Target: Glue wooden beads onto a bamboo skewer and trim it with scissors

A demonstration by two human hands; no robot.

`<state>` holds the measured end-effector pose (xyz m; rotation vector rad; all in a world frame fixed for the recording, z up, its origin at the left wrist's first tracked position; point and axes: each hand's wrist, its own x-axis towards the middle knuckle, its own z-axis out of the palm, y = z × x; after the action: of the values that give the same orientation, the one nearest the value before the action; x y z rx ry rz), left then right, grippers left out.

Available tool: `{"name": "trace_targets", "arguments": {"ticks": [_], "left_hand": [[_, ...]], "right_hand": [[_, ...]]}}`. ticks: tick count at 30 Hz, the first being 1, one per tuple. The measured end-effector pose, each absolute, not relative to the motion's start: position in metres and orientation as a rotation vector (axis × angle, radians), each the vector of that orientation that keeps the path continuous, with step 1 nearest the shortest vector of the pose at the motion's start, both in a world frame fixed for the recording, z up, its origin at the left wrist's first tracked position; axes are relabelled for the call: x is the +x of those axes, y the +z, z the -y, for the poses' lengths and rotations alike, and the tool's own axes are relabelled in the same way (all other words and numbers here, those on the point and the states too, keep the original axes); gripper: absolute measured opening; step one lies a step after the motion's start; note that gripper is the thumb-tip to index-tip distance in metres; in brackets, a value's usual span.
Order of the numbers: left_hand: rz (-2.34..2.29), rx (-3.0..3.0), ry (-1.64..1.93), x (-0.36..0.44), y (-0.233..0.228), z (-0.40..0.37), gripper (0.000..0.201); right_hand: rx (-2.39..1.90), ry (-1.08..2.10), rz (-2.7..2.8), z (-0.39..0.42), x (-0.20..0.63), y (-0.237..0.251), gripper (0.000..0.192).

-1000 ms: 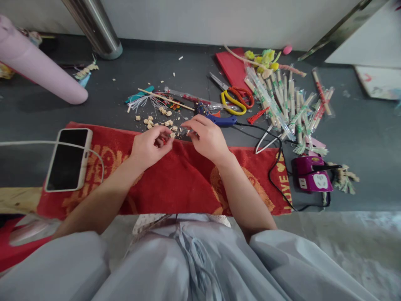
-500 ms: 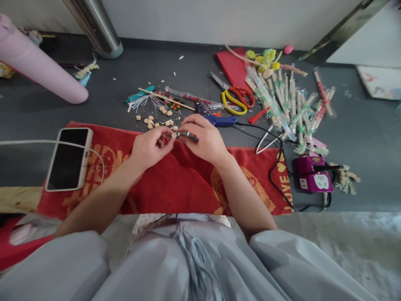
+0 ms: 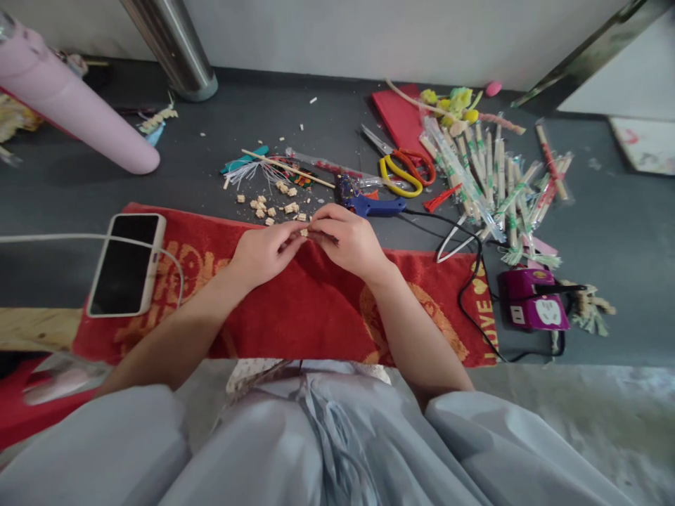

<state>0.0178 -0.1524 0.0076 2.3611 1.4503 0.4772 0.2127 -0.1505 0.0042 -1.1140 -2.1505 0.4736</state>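
My left hand [image 3: 266, 251] is closed in a pinch over the red towel [image 3: 295, 316], with thumb and forefinger on a small pale wood-like piece [image 3: 304, 232]. Meeting it from the other side, my right hand [image 3: 345, 242] is also closed, its fingertips at the same piece. Whether something else sits inside the right fingers is hidden. Several similar pale chunks [image 3: 260, 206] lie scattered just beyond the hands. A blue glue gun [image 3: 380, 206] rests behind my right hand, and a thin stick [image 3: 295, 171] lies across a white-fringed teal item [image 3: 245, 160].
Scissors [image 3: 403, 169] lie beyond the glue gun, left of many wrapped sticks [image 3: 493, 176]. A black cord [image 3: 464, 289] runs toward a purple power socket [image 3: 536, 299]. At left are a phone [image 3: 126, 266] with a white cable, a pink bottle [image 3: 84, 105] and a steel flask [image 3: 174, 49].
Both hands have drawn closer together, and the fingers now pinch around the small piece. A dark thin thing seen by the right fingers is no longer visible. The whole view has shifted slightly.
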Motion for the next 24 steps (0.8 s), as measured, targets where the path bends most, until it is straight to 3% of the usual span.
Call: {"name": "trace_targets", "arguments": {"ticks": [5,11,24], "left_hand": [[-1.539,2.391,0.478,0.015,0.010,0.150,0.035],[-2.021,2.163,0.745,-0.002,0.022,0.130,0.027],[-2.243,2.085,0.190,-0.008,0.023,0.122,0.035]], "right_hand": [[-1.236,0.386,2.245,0.153,0.211,0.009,0.022],[-1.437,0.340,2.238,0.155,0.210,0.016,0.024],[-1.546,0.341,2.255,0.155,0.210,0.019,0.027]]}}
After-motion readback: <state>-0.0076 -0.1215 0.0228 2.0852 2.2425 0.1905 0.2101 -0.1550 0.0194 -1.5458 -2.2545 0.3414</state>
